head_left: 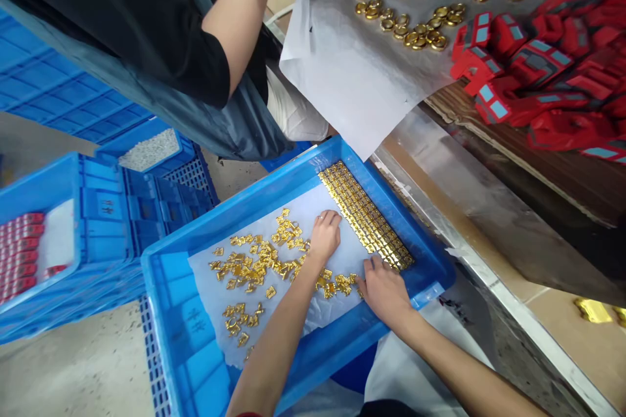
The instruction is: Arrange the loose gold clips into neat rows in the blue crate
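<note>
A blue tray (186,355) lies low before me, lined with white paper (208,316). Small shiny gold pieces (264,260) are scattered over the paper. More of them form a tight block of neat rows (366,215) along the tray's right side. My left hand (326,236) is over the paper between the loose pieces and the block. Its fingers are curled together; whatever they hold is hidden. At the near end of the block, my right hand (386,288) rests with fingers bent against the rows, thumb apart, beside a few loose pieces.
On the bench to the right, gold rings (415,32) lie on white paper (342,78) beside heaped red plastic parts (538,71). A co-worker's arm (239,19) is at upper left. Stacked blue crates (105,208) stand left, one holding red pieces (22,254).
</note>
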Demonstrator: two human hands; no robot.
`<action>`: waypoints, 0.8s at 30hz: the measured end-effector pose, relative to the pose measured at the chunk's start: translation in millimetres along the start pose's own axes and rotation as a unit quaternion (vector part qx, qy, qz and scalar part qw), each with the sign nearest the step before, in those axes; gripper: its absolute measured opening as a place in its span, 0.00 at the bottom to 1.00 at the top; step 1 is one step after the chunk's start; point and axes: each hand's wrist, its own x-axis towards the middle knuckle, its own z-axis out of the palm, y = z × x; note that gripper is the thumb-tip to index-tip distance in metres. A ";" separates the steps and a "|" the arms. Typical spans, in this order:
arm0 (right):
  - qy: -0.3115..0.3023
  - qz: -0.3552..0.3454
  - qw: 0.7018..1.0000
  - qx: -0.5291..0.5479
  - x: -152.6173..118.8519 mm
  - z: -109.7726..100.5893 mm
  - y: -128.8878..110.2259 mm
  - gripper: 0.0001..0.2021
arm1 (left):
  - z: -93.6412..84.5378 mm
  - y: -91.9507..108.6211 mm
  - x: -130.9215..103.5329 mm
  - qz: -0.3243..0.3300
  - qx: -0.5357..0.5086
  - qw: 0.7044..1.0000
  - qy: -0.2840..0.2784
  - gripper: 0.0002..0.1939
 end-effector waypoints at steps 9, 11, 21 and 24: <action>-0.019 -0.032 0.999 -0.005 -1.1 -6.3 1.1 0.13 | -10.1 3.0 2.8 -0.003 0.003 1.000 -0.009 0.17; -0.038 -0.031 0.999 -0.012 -0.2 -10.0 1.3 0.13 | -22.2 -3.7 -12.0 -0.025 0.006 1.000 -0.001 0.16; -0.099 -0.137 0.983 -0.070 14.9 -11.2 -37.3 0.18 | -60.0 -38.8 -94.6 -0.047 0.029 0.997 -0.058 0.18; -0.116 -0.123 0.984 -0.058 22.2 -7.0 -38.7 0.19 | -57.2 -38.4 -92.1 -0.039 0.021 0.996 -0.077 0.17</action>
